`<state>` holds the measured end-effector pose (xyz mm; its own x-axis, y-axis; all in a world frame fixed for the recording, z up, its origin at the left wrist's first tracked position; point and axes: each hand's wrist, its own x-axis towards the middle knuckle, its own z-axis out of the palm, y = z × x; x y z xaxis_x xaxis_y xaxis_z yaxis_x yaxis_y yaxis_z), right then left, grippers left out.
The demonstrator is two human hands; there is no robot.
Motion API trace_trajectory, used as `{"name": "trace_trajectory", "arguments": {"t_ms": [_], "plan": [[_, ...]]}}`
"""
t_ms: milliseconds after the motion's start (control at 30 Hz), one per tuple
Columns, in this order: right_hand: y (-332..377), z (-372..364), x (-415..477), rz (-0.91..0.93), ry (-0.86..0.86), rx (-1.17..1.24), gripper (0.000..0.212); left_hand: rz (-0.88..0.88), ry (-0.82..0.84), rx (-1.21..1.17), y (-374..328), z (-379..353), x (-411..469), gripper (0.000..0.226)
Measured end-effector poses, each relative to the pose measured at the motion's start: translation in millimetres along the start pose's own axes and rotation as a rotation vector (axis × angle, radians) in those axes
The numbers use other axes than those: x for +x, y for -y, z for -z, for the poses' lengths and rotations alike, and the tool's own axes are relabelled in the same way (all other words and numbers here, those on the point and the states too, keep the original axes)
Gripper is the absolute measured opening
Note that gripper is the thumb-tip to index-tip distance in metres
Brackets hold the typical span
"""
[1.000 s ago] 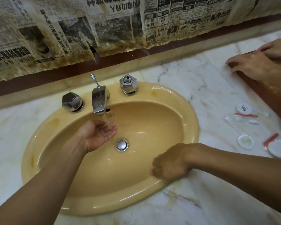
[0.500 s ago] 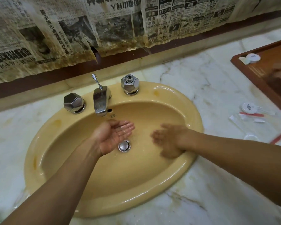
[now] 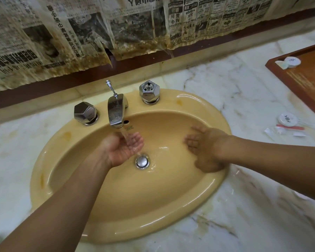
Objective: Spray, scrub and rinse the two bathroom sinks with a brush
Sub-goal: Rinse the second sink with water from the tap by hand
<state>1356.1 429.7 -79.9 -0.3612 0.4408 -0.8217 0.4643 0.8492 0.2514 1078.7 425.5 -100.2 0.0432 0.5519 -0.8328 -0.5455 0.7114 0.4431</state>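
Here my left hand (image 3: 125, 149) cups running water (image 3: 125, 138), gripping nothing; my right hand (image 3: 204, 148) lies flat and unclenched on the wall of the yellow oval ceramic sink (image 3: 127, 231). No brush visible. Careless scooping could splash the white marble counter (image 3: 244, 224).

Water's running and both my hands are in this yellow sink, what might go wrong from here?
Water from the spout hits your cupped left hand and may splash past the sink rim onto the marble counter, already wet on the right. Splashes could reach the wrapped toiletries right of the sink, or the stained newspaper hanging behind it.
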Motion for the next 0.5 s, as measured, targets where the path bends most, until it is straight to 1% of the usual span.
{"name": "trace_trajectory", "arguments": {"t_ms": [67,100,167,200,233,267,300,367,400,433,500], "plan": [[15,-1,-1,0.111,0.109,0.084,0.064,-0.016,0.017,-0.067,-6,-8,4,0.030],[17,-1,-1,0.117,0.124,0.100,0.063,-0.020,0.030,-0.112,-7,-12,5,0.030],[8,-2,8,0.043,0.051,0.055,0.064,-0.001,0.119,-0.174,-1,-21,4,0.032],[0,0,16,0.002,-0.010,-0.051,0.065,0.032,0.197,-0.167,6,-27,-1,0.035],[-6,-2,27,-0.021,-0.080,-0.205,0.066,0.073,0.268,-0.135,15,-33,-6,0.038],[-12,-1,41,-0.039,-0.146,-0.365,0.065,0.104,0.311,-0.092,22,-37,-11,0.041],[-15,1,51,-0.092,-0.211,-0.455,0.062,0.114,0.324,-0.048,28,-39,-14,0.042],[-16,7,61,-0.254,-0.350,-0.519,0.062,0.065,0.266,-0.005,32,-36,-17,0.040],[-15,8,64,-0.215,-0.402,-0.494,0.064,0.024,0.218,-0.014,31,-31,-17,0.039],[-13,6,69,-0.114,-0.449,-0.449,0.065,-0.008,0.175,-0.038,29,-24,-17,0.037],[0,-3,72,0.024,-0.443,-0.199,0.065,-0.035,0.097,-0.076,24,-8,-15,0.033]]}}
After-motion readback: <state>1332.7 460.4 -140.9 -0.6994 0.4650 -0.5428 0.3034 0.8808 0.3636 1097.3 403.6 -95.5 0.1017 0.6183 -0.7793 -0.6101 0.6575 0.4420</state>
